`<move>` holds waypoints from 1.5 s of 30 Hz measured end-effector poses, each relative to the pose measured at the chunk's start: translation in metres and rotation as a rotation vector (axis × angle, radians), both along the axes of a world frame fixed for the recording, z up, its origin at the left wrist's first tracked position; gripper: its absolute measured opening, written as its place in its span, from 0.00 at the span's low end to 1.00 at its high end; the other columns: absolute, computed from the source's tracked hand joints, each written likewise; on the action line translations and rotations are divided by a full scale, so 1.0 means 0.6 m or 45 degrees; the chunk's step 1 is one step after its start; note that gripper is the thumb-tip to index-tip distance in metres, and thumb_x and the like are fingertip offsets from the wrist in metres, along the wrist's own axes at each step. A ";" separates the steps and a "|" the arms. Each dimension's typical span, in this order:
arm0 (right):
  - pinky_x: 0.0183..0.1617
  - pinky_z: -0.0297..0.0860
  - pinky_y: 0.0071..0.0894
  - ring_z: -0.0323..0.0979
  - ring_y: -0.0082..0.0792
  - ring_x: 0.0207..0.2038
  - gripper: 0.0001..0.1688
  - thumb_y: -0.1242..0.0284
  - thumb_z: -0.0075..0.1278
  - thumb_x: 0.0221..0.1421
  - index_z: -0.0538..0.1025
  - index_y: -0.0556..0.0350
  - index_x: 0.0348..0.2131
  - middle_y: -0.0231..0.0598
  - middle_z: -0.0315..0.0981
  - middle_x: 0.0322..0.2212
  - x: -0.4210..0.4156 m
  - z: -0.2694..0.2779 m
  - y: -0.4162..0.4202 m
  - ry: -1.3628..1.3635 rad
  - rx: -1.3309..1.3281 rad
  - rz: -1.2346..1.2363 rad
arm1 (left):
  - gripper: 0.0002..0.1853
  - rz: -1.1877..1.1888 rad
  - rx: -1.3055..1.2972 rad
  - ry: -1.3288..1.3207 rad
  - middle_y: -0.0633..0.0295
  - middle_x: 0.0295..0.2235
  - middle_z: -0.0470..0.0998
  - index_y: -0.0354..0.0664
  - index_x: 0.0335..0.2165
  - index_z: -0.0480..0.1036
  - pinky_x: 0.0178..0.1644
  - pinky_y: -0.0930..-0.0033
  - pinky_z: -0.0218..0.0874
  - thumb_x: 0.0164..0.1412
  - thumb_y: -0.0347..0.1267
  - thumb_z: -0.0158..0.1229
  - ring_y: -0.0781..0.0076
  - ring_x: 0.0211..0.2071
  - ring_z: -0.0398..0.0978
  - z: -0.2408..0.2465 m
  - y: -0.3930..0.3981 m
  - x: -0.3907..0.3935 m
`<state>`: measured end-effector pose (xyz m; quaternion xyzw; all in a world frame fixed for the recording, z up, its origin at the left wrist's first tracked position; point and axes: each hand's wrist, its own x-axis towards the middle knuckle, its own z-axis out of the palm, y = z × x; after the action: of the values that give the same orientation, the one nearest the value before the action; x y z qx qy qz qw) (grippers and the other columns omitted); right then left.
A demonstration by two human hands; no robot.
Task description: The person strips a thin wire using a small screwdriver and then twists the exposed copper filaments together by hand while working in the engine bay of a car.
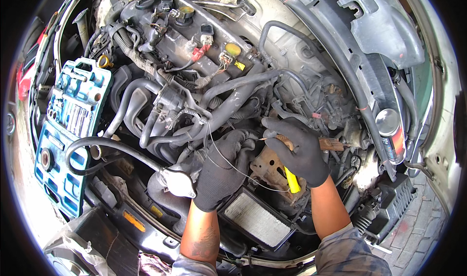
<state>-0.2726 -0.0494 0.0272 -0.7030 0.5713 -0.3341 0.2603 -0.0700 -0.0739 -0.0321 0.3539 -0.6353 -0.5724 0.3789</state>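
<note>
My right hand (pixel 297 148), in a dark work glove, is closed around a tool with a yellow handle (pixel 292 181). A thin pale wire (pixel 233 167) runs from the handle's end across my left glove to the hoses. Between my right thumb and forefinger a small copper-coloured tip (pixel 262 139) points toward my left hand. My left hand (pixel 226 166), also gloved, reaches in among the hoses below the engine. Its fingers are curled, and whatever they may hold is hidden. Just under both hands lies a rusty metal bracket plate (pixel 264 163).
The engine's valve cover (pixel 175 38) bears unplugged wiring connectors. A blue socket-set case (pixel 64 130) lies unfolded at left. Near my left wrist is the radiator cap (pixel 178 183). An air filter (pixel 257 219) sits below the hands, and a spray can (pixel 390 133) stands at right.
</note>
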 end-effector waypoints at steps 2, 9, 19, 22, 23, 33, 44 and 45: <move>0.45 0.76 0.33 0.83 0.38 0.41 0.25 0.82 0.60 0.55 0.78 0.57 0.53 0.48 0.83 0.38 0.000 -0.001 -0.001 0.001 -0.006 0.006 | 0.09 -0.007 0.009 -0.015 0.62 0.34 0.76 0.33 0.42 0.72 0.32 0.77 0.69 0.65 0.22 0.48 0.79 0.30 0.78 0.002 -0.001 0.001; 0.50 0.75 0.34 0.82 0.38 0.45 0.25 0.81 0.59 0.57 0.76 0.58 0.55 0.49 0.82 0.41 0.001 -0.007 -0.002 -0.079 0.098 0.006 | 0.10 0.004 0.045 -0.002 0.60 0.34 0.78 0.33 0.42 0.73 0.32 0.76 0.70 0.64 0.21 0.48 0.78 0.31 0.79 -0.002 0.003 -0.003; 0.43 0.72 0.26 0.76 0.23 0.34 0.27 0.81 0.53 0.55 0.76 0.59 0.55 0.39 0.80 0.32 -0.003 -0.008 -0.015 -0.273 0.341 -0.046 | 0.10 0.097 -0.061 0.066 0.50 0.39 0.81 0.34 0.41 0.77 0.42 0.63 0.72 0.60 0.23 0.63 0.58 0.37 0.82 0.002 -0.001 -0.014; 0.41 0.71 0.23 0.75 0.22 0.33 0.27 0.81 0.52 0.54 0.76 0.60 0.55 0.37 0.79 0.30 -0.003 -0.004 -0.021 -0.384 0.362 -0.033 | 0.07 0.159 -0.165 0.017 0.55 0.36 0.81 0.35 0.38 0.78 0.39 0.67 0.72 0.61 0.23 0.64 0.67 0.34 0.81 0.008 -0.002 -0.022; 0.41 0.71 0.23 0.75 0.22 0.33 0.28 0.81 0.52 0.54 0.76 0.60 0.56 0.37 0.79 0.30 -0.002 0.002 -0.022 -0.400 0.436 -0.056 | 0.07 0.162 -0.211 0.005 0.54 0.36 0.81 0.35 0.38 0.78 0.39 0.67 0.72 0.60 0.23 0.64 0.66 0.34 0.81 0.005 -0.003 -0.022; 0.40 0.74 0.24 0.77 0.23 0.34 0.29 0.78 0.52 0.60 0.71 0.61 0.60 0.39 0.79 0.31 -0.005 0.022 -0.036 -0.827 0.977 -0.160 | 0.07 0.183 -0.222 0.177 0.50 0.35 0.80 0.35 0.37 0.75 0.41 0.59 0.71 0.57 0.21 0.62 0.50 0.37 0.80 0.001 -0.003 -0.016; 0.45 0.74 0.38 0.77 0.38 0.41 0.25 0.75 0.55 0.56 0.78 0.49 0.54 0.37 0.77 0.45 -0.036 0.031 -0.040 0.903 -0.326 0.396 | 0.05 0.178 -0.018 0.173 0.50 0.32 0.79 0.35 0.37 0.76 0.38 0.60 0.70 0.60 0.21 0.60 0.52 0.34 0.80 0.000 -0.003 -0.010; 0.46 0.73 0.38 0.76 0.38 0.41 0.26 0.74 0.56 0.53 0.79 0.47 0.53 0.35 0.76 0.46 -0.031 0.034 -0.036 0.982 -0.369 0.438 | 0.05 0.169 -0.013 0.185 0.50 0.32 0.79 0.35 0.37 0.76 0.38 0.60 0.70 0.60 0.21 0.60 0.52 0.33 0.80 -0.002 -0.003 -0.011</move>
<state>-0.2913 -0.0711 0.0476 -0.8902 0.4486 -0.0759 -0.0214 -0.0767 -0.0756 -0.0334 0.3510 -0.5840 -0.5669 0.4629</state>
